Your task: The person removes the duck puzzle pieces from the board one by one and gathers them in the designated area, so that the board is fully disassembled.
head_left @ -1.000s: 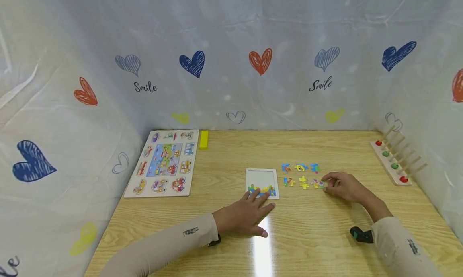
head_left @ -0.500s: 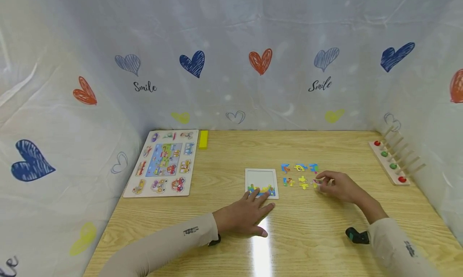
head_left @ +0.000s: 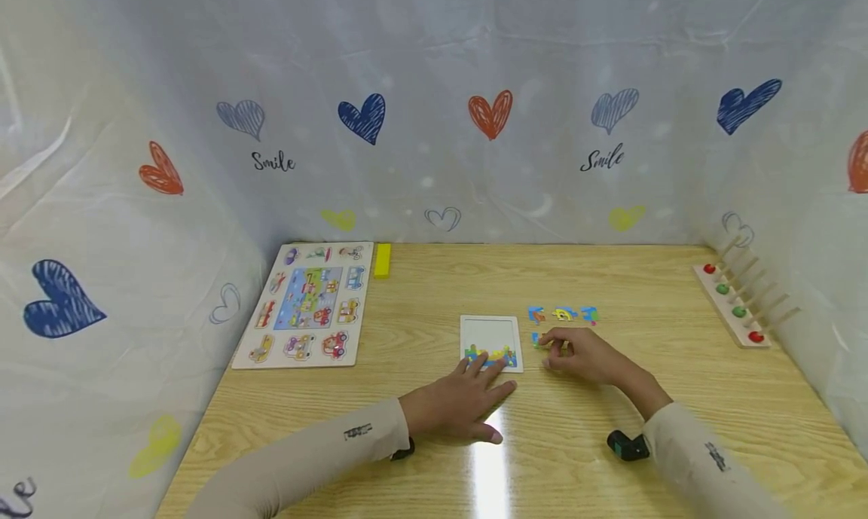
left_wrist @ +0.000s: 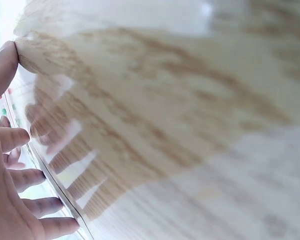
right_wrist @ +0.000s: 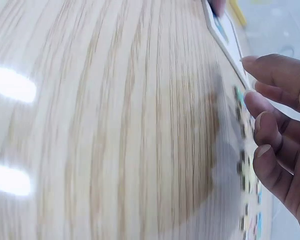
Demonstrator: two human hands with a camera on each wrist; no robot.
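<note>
I see the R hand (head_left: 583,353) just right of the tray (head_left: 488,332), fingers bent; can't tell if it's pinching a pc. One blue-edged pc (head_left: 536,340) peeks out at its fingertips, betw. hand & tray. The L hand (head_left: 461,406) is relaxed, fingers spread, tips at the tray's near edge. Fitted pcs (head_left: 502,352) fill the tray's near side. Three loose pcs (head_left: 564,314) lie in a row to its right. Farther off on the desk (head_left: 420,293): vehicle board (head_left: 305,300) well left of tray, yellow block (head_left: 383,261) beyond-left, peg rack (head_left: 732,308) far right.
</note>
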